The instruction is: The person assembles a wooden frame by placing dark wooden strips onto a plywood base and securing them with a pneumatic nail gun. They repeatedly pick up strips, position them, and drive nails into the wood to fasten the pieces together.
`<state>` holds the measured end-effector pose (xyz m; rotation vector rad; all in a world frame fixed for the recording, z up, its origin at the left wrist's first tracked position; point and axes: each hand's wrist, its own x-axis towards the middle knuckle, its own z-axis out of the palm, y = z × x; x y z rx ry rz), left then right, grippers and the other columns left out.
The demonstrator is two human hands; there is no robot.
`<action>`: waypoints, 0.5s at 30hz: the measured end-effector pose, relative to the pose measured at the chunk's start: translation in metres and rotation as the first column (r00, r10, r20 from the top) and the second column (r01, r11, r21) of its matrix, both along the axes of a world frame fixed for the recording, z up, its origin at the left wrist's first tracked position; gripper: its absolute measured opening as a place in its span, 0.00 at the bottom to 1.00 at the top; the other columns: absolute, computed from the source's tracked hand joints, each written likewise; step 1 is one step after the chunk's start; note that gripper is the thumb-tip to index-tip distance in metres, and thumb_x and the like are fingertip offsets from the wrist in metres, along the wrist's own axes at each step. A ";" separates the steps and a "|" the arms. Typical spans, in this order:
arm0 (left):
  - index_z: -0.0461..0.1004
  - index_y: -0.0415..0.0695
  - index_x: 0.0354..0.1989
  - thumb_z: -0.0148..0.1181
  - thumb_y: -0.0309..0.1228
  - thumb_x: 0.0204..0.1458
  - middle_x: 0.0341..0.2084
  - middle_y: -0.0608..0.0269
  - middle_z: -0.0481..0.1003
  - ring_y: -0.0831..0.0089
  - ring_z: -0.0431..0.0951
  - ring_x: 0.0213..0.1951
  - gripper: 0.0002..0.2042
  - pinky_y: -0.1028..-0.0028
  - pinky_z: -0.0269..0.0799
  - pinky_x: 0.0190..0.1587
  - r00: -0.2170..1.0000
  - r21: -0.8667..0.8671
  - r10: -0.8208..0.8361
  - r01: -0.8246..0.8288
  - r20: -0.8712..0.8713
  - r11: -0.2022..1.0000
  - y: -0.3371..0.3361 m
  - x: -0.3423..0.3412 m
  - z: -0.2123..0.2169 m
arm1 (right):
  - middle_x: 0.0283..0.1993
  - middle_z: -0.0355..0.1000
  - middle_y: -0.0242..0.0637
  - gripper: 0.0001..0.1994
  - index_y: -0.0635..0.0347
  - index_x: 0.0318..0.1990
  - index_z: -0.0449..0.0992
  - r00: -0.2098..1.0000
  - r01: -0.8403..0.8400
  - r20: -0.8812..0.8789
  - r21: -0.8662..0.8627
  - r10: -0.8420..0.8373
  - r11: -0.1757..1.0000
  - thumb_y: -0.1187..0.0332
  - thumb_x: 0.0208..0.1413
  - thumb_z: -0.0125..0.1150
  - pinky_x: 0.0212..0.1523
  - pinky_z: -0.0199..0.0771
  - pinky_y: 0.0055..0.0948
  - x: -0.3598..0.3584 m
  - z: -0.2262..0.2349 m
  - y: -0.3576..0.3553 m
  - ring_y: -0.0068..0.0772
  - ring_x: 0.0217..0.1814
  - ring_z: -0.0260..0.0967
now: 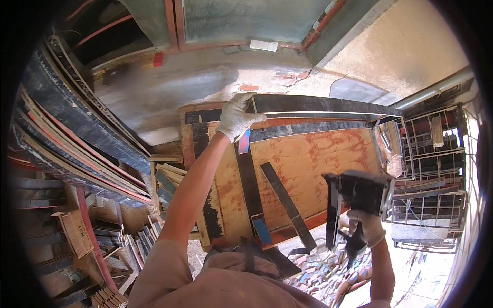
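Note:
My left hand (237, 118), in a pale work glove, grips the left end of a long narrow frame of dark boards (318, 104). That frame stands along the far side of a plywood-topped workbench (318, 159), its thumb-side edge pale. To the right, my right hand (371, 229), also gloved, is closed round the handle of a black nail gun (360, 191). The nail gun is held up over the bench's right front, apart from the frame. Between my arms lie a dark strip of board (288, 205) and another dark strip (247, 177) with blue patches.
Long boards (87, 128) are stacked along the left. A cardboard box (75, 233) sits below them. A metal rack (426, 179) holding wood pieces stands at the right. Many small wood offcuts (323, 272) lie on the floor before the bench. A wall with a window (246, 23) rises behind.

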<state>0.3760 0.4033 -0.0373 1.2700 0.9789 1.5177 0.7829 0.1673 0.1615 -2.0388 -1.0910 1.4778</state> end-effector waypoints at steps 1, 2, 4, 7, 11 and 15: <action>0.77 0.40 0.59 0.86 0.29 0.34 0.50 0.63 0.80 0.75 0.80 0.50 0.38 0.74 0.77 0.56 0.997 0.005 0.033 -0.032 -0.075 0.999 0.002 0.002 -0.002 | 0.24 0.68 0.33 0.06 0.61 0.40 0.80 0.993 -0.117 -0.004 0.064 0.117 0.991 0.70 0.56 0.65 0.29 0.74 0.32 -0.006 0.008 0.016 0.31 0.24 0.71; 0.77 0.41 0.59 0.86 0.30 0.33 0.50 0.64 0.80 0.75 0.80 0.50 0.38 0.73 0.77 0.57 0.987 0.011 0.064 -0.064 -0.149 0.998 0.004 0.004 -0.004 | 0.27 0.70 0.35 0.09 0.59 0.47 0.79 0.777 -0.625 0.275 0.238 0.566 0.743 0.75 0.60 0.60 0.31 0.76 0.32 0.000 0.013 0.034 0.30 0.26 0.72; 0.78 0.44 0.58 0.87 0.32 0.33 0.50 0.64 0.80 0.74 0.79 0.52 0.38 0.72 0.76 0.58 0.979 -0.017 0.101 -0.106 -0.176 0.994 0.002 -0.001 -0.008 | 0.29 0.71 0.35 0.12 0.59 0.52 0.77 0.701 -0.708 0.238 0.343 0.672 0.617 0.77 0.63 0.56 0.32 0.77 0.31 -0.035 0.028 0.082 0.29 0.27 0.73; 0.78 0.44 0.59 0.87 0.33 0.33 0.50 0.63 0.79 0.72 0.79 0.52 0.38 0.72 0.76 0.58 0.973 0.029 0.135 -0.132 -0.185 0.991 0.003 -0.002 -0.015 | 0.28 0.71 0.33 0.09 0.61 0.50 0.77 0.569 -0.812 0.264 0.332 0.779 0.481 0.75 0.63 0.57 0.31 0.77 0.30 -0.077 0.040 0.149 0.27 0.26 0.72; 0.79 0.47 0.58 0.86 0.35 0.34 0.50 0.62 0.80 0.69 0.79 0.54 0.37 0.69 0.76 0.59 0.951 0.048 0.175 -0.168 -0.256 0.985 0.006 0.006 -0.015 | 0.26 0.69 0.31 0.08 0.62 0.45 0.77 0.596 -0.778 0.113 0.326 0.795 0.537 0.72 0.60 0.62 0.27 0.77 0.27 -0.119 0.034 0.211 0.24 0.23 0.72; 0.79 0.48 0.57 0.87 0.35 0.32 0.50 0.63 0.80 0.69 0.79 0.53 0.37 0.68 0.75 0.59 0.943 0.087 0.211 -0.195 -0.259 0.977 0.004 0.003 -0.013 | 0.23 0.67 0.27 0.08 0.63 0.43 0.79 0.760 -0.556 -0.224 0.262 0.610 0.789 0.69 0.60 0.65 0.23 0.75 0.24 -0.158 0.025 0.233 0.23 0.22 0.71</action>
